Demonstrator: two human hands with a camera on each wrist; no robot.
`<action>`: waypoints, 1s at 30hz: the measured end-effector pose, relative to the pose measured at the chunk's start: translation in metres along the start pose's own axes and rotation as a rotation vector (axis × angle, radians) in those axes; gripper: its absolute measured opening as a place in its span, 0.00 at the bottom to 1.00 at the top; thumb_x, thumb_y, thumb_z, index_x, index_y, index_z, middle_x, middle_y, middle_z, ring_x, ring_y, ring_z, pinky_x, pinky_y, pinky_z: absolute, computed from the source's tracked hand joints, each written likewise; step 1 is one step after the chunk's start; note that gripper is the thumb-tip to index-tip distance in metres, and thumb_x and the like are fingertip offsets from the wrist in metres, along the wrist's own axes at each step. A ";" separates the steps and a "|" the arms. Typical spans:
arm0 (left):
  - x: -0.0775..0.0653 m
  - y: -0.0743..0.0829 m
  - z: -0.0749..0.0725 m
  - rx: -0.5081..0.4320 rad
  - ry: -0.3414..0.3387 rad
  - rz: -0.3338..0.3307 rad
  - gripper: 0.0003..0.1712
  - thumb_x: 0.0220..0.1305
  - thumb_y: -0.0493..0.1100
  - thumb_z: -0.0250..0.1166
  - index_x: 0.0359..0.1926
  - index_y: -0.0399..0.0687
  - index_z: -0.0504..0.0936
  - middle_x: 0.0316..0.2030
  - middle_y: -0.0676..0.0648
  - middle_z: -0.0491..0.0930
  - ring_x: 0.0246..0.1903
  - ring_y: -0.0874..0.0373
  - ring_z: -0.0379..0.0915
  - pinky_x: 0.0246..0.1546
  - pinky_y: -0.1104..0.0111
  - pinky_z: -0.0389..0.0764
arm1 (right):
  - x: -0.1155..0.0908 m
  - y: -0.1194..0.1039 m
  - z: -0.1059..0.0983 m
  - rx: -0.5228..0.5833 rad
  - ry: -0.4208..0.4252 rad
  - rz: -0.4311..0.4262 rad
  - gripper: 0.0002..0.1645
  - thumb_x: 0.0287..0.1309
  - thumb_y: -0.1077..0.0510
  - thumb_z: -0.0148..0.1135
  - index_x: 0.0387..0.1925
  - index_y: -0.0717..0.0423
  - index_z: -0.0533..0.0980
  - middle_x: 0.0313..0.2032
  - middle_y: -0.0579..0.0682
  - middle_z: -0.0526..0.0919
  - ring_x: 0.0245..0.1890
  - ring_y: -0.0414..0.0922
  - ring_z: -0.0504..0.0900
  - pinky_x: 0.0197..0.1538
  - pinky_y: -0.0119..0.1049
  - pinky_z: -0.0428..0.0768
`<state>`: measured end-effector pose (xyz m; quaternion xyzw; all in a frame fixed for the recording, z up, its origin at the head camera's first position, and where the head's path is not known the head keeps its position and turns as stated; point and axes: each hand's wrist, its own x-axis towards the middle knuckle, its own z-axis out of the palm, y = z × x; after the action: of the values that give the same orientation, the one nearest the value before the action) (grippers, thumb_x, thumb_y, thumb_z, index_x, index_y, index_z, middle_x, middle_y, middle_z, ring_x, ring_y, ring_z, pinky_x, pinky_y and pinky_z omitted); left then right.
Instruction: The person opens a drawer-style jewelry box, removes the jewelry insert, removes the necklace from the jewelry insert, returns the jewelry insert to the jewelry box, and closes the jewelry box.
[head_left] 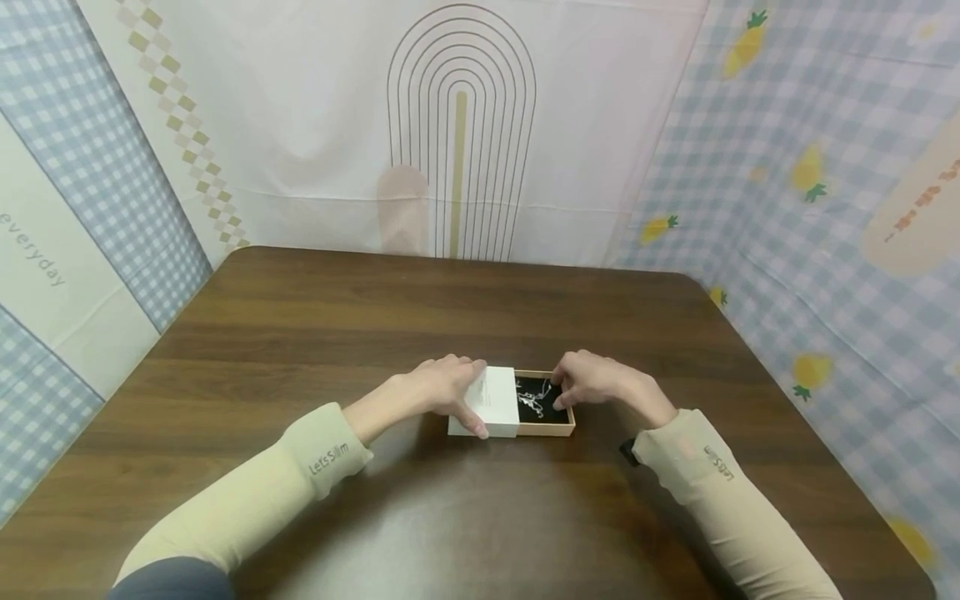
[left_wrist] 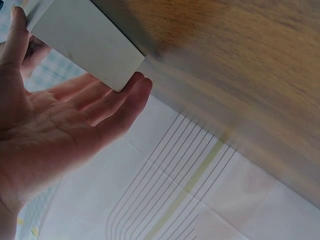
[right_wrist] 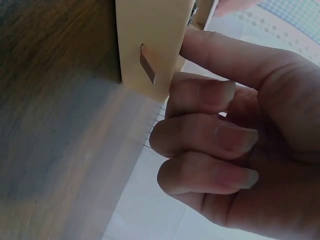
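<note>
A white box sleeve (head_left: 491, 398) lies on the table, with a tan-sided drawer (head_left: 546, 430) slid partway out of its right end. Silver chain jewelry (head_left: 532, 402) rests on the drawer's black lining. My left hand (head_left: 446, 387) grips the sleeve, thumb at the near side and fingers at the far side; the left wrist view shows the white sleeve (left_wrist: 87, 42) between them. At the drawer's right end, the thumb and forefinger of my right hand (head_left: 600, 379) reach over the rim; their tips are partly hidden. Its other fingers (right_wrist: 205, 135) are curled outside, near a small pull tab (right_wrist: 148, 65).
The brown wooden table (head_left: 375, 308) extends around the box on all sides. Behind it hangs a white cloth (head_left: 300, 125) with arch lines, and a blue checked cloth (head_left: 772, 208) with pineapples hangs along the right.
</note>
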<state>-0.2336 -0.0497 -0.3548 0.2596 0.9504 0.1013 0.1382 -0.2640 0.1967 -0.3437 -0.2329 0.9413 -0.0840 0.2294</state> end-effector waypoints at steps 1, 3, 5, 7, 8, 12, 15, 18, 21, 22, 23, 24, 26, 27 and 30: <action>0.000 0.000 0.000 0.001 0.001 -0.002 0.52 0.35 0.66 0.78 0.59 0.46 0.70 0.49 0.46 0.78 0.46 0.52 0.73 0.44 0.57 0.77 | 0.000 0.000 0.000 -0.003 0.003 0.004 0.27 0.55 0.54 0.69 0.53 0.65 0.76 0.24 0.46 0.82 0.25 0.38 0.76 0.43 0.41 0.77; 0.000 0.000 0.000 0.004 0.001 -0.005 0.53 0.35 0.66 0.78 0.59 0.46 0.70 0.50 0.46 0.78 0.47 0.52 0.73 0.44 0.57 0.77 | 0.001 -0.001 0.000 -0.017 0.012 0.010 0.26 0.54 0.53 0.70 0.52 0.63 0.77 0.24 0.45 0.81 0.26 0.38 0.76 0.42 0.40 0.77; 0.000 0.000 0.000 0.006 0.001 -0.008 0.52 0.35 0.66 0.78 0.59 0.46 0.70 0.50 0.46 0.78 0.47 0.52 0.73 0.45 0.57 0.77 | 0.001 -0.002 0.000 -0.035 0.021 0.012 0.24 0.53 0.52 0.70 0.49 0.61 0.77 0.25 0.45 0.80 0.27 0.39 0.76 0.39 0.40 0.76; 0.001 0.000 0.000 0.004 0.002 -0.007 0.52 0.34 0.66 0.78 0.58 0.46 0.70 0.49 0.46 0.78 0.46 0.52 0.74 0.44 0.57 0.77 | 0.002 -0.002 0.000 -0.041 0.029 0.019 0.24 0.52 0.52 0.71 0.47 0.60 0.78 0.26 0.45 0.80 0.28 0.39 0.76 0.37 0.39 0.75; 0.000 0.000 0.000 0.001 0.002 -0.006 0.51 0.34 0.66 0.78 0.58 0.46 0.70 0.48 0.46 0.78 0.46 0.52 0.74 0.44 0.57 0.77 | 0.002 -0.002 0.000 -0.044 0.035 0.023 0.23 0.51 0.51 0.72 0.46 0.59 0.78 0.27 0.45 0.80 0.29 0.40 0.76 0.37 0.38 0.75; 0.000 0.001 0.000 -0.010 0.001 -0.006 0.50 0.34 0.65 0.79 0.57 0.47 0.70 0.47 0.46 0.78 0.44 0.53 0.73 0.43 0.57 0.77 | 0.001 0.000 0.000 -0.038 0.056 0.038 0.23 0.49 0.50 0.73 0.43 0.58 0.77 0.29 0.46 0.79 0.30 0.41 0.76 0.35 0.37 0.74; 0.000 0.002 -0.001 -0.009 0.000 -0.007 0.51 0.35 0.65 0.79 0.58 0.47 0.70 0.48 0.46 0.78 0.46 0.52 0.73 0.44 0.57 0.77 | 0.000 0.001 -0.002 -0.016 0.068 0.047 0.23 0.47 0.50 0.74 0.40 0.57 0.75 0.30 0.47 0.79 0.30 0.42 0.76 0.34 0.36 0.73; 0.000 0.002 -0.001 -0.004 0.000 -0.008 0.51 0.35 0.65 0.79 0.58 0.47 0.70 0.49 0.46 0.78 0.46 0.52 0.74 0.45 0.56 0.77 | 0.000 0.003 -0.002 0.024 0.076 0.042 0.23 0.46 0.50 0.75 0.37 0.56 0.73 0.30 0.48 0.78 0.29 0.43 0.75 0.33 0.36 0.71; 0.000 0.002 0.000 0.000 0.000 -0.009 0.51 0.35 0.65 0.78 0.58 0.47 0.70 0.49 0.46 0.78 0.47 0.52 0.74 0.44 0.56 0.77 | 0.001 0.006 -0.002 0.066 0.085 0.015 0.22 0.45 0.52 0.76 0.34 0.56 0.71 0.27 0.48 0.76 0.27 0.42 0.73 0.32 0.35 0.70; 0.000 0.002 0.000 0.001 0.000 -0.009 0.51 0.35 0.65 0.78 0.58 0.47 0.70 0.49 0.46 0.78 0.47 0.52 0.74 0.45 0.56 0.77 | 0.001 0.006 -0.002 0.081 0.087 0.002 0.22 0.45 0.53 0.76 0.34 0.56 0.70 0.27 0.48 0.75 0.27 0.42 0.72 0.32 0.34 0.70; 0.000 0.002 0.000 0.001 -0.001 -0.009 0.51 0.35 0.65 0.78 0.58 0.46 0.70 0.49 0.46 0.78 0.47 0.51 0.74 0.45 0.56 0.78 | 0.001 0.007 -0.003 0.095 0.090 -0.012 0.22 0.45 0.54 0.75 0.33 0.57 0.69 0.26 0.48 0.75 0.26 0.41 0.72 0.32 0.34 0.70; 0.000 0.002 0.000 0.001 -0.001 -0.010 0.51 0.35 0.65 0.78 0.58 0.46 0.70 0.49 0.46 0.78 0.47 0.51 0.74 0.45 0.55 0.78 | 0.000 0.008 -0.003 0.107 0.091 -0.028 0.22 0.45 0.55 0.75 0.33 0.57 0.69 0.25 0.47 0.75 0.25 0.41 0.73 0.32 0.33 0.70; 0.000 0.002 0.000 0.002 -0.002 -0.011 0.52 0.35 0.65 0.78 0.59 0.46 0.70 0.49 0.46 0.78 0.47 0.51 0.74 0.45 0.55 0.78 | 0.000 0.008 -0.004 0.138 0.087 -0.049 0.21 0.47 0.57 0.74 0.33 0.58 0.68 0.24 0.47 0.75 0.25 0.41 0.75 0.33 0.33 0.71; 0.001 0.002 0.000 0.003 -0.001 -0.011 0.52 0.35 0.66 0.78 0.59 0.46 0.70 0.49 0.46 0.78 0.48 0.51 0.73 0.45 0.55 0.78 | 0.000 0.009 -0.005 0.157 0.084 -0.060 0.20 0.48 0.58 0.73 0.33 0.58 0.68 0.23 0.48 0.76 0.25 0.42 0.77 0.34 0.33 0.71; 0.001 0.001 0.000 0.005 -0.002 -0.013 0.52 0.34 0.66 0.78 0.58 0.47 0.70 0.48 0.46 0.78 0.47 0.51 0.73 0.45 0.56 0.77 | -0.002 0.010 -0.006 0.207 0.059 -0.079 0.17 0.53 0.59 0.69 0.34 0.59 0.67 0.24 0.50 0.78 0.27 0.47 0.83 0.34 0.33 0.74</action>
<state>-0.2337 -0.0481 -0.3544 0.2539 0.9522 0.0980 0.1391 -0.2694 0.2064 -0.3402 -0.2423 0.9240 -0.1963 0.2211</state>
